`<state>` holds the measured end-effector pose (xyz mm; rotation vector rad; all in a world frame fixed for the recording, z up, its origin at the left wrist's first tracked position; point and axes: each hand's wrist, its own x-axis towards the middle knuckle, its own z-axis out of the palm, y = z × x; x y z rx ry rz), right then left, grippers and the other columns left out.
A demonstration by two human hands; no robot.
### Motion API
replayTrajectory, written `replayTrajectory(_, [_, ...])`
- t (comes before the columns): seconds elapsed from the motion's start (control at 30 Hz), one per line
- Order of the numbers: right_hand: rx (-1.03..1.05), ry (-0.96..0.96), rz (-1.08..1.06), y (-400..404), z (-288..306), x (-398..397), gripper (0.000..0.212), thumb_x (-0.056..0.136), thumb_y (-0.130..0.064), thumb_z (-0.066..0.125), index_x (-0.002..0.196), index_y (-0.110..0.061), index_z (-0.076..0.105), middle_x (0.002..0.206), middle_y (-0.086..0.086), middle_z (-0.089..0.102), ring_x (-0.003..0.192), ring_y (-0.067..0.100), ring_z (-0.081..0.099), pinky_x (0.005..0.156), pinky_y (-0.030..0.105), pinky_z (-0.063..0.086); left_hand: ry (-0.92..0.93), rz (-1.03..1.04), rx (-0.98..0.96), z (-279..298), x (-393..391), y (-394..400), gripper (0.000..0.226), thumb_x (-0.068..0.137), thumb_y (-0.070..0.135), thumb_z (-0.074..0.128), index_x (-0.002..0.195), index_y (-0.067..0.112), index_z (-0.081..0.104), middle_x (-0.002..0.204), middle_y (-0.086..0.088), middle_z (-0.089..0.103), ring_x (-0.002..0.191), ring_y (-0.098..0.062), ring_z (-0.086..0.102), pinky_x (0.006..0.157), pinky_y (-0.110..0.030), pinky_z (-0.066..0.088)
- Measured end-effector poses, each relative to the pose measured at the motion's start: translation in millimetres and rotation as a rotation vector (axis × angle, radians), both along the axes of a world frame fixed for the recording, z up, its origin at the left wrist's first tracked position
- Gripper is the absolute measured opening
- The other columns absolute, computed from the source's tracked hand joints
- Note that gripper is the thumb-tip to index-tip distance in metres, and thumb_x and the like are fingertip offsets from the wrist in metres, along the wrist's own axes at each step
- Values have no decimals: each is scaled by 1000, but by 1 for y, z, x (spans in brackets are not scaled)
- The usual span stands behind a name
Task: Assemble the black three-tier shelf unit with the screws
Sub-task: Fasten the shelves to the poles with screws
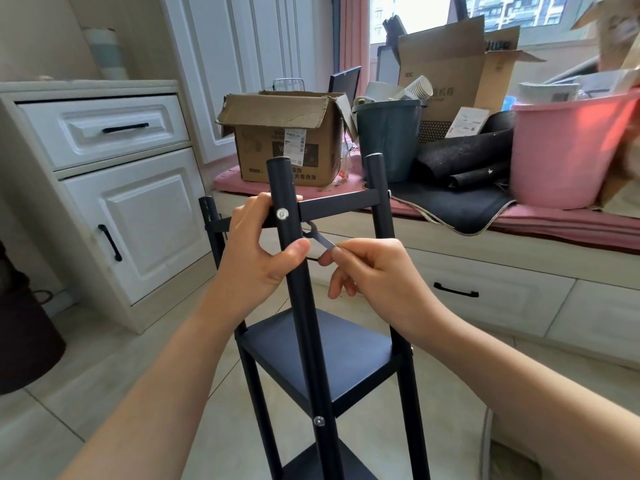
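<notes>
Shelf unit point(313, 348) stands upright on the floor. Left hand point(258, 247) grips its near post at the top screw point(282, 213); right hand point(374, 275) pinches a flat wrench point(320, 239) just beside it. Judged rigid, light, smooth: hold by posts.

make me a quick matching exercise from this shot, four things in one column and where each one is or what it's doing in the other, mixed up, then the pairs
Things
1. left hand
2. right hand
3. screw
4. cardboard box

Places or states
A. set in the near post at the top rail
B. open, on the pink cushion behind the shelf unit
C. grips the near post
D. pinches the flat wrench

Pairs: 1-C, 2-D, 3-A, 4-B
</notes>
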<state>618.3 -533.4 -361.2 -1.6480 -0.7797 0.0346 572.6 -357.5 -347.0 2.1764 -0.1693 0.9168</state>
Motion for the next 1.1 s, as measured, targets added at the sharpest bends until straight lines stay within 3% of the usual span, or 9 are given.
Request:
replayTrajectory(0.3, [111, 64, 67, 10, -5, 0, 28, 102, -12, 49, 85, -13, 71, 58, 0, 66, 51, 4, 51, 55, 14, 43, 16, -51, -16, 1, -1, -2, 39, 73, 51, 53, 110, 43, 49, 112, 13, 57, 114, -12, 49, 94, -14, 36])
replayTrajectory(0.4, [123, 34, 63, 12, -9, 1, 26, 102, -13, 51, 88, -21, 72, 61, -2, 65, 53, 4, 50, 56, 14, 42, 17, -73, -4, 1, -1, -4, 40, 74, 50, 53, 113, 46, 48, 114, 9, 58, 111, -4, 48, 92, -7, 34])
replayTrajectory(0.5, [58, -57, 18, 10, -9, 3, 21, 100, -15, 56, 90, -26, 72, 66, -9, 66, 56, 3, 53, 59, 11, 41, 29, -77, -3, 0, 1, -4, 39, 75, 51, 53, 113, 52, 45, 112, 15, 56, 110, 1, 46, 89, -2, 32])
replayTrajectory(0.67, [-14, -165, -48, 9, -6, 2, 13, 95, -17, 64, 92, -22, 76, 69, -12, 66, 67, 1, 60, 66, 10, 44, 45, -83, -6, -2, 1, -5, 37, 76, 51, 53, 111, 52, 44, 110, 17, 54, 111, -1, 46, 89, -2, 32])
replayTrajectory(0.8, [-38, -210, -78, 12, -5, -1, 15, 94, -11, 64, 88, -11, 77, 75, 3, 71, 71, 12, 64, 70, 25, 52, 60, -106, -5, 0, -1, -8, 36, 74, 52, 52, 109, 46, 45, 110, 7, 56, 108, -3, 47, 88, -4, 33])
replayTrajectory(0.87, [-28, -205, -85, 15, -5, -1, 17, 94, -7, 63, 84, -7, 77, 73, 3, 71, 67, 8, 62, 66, 20, 50, 65, -116, 0, 0, -1, -10, 38, 73, 52, 52, 110, 45, 46, 111, 5, 57, 108, -8, 47, 89, -6, 34])
replayTrajectory(0.97, [5, -191, -90, 19, -4, -1, 19, 92, -3, 63, 77, -5, 75, 62, -12, 65, 61, -1, 58, 61, 9, 42, 70, -134, -1, 1, -3, -12, 40, 73, 51, 52, 112, 48, 45, 113, 8, 56, 111, -9, 47, 91, -7, 34])
replayTrajectory(1.1, [-1, -221, -131, 27, -5, 2, 18, 91, -3, 63, 83, -8, 78, 64, -10, 66, 65, 3, 61, 60, 12, 47, 71, -157, -12, 2, -3, -13, 41, 74, 50, 53, 114, 45, 46, 113, 3, 57, 112, -14, 49, 95, -14, 38])
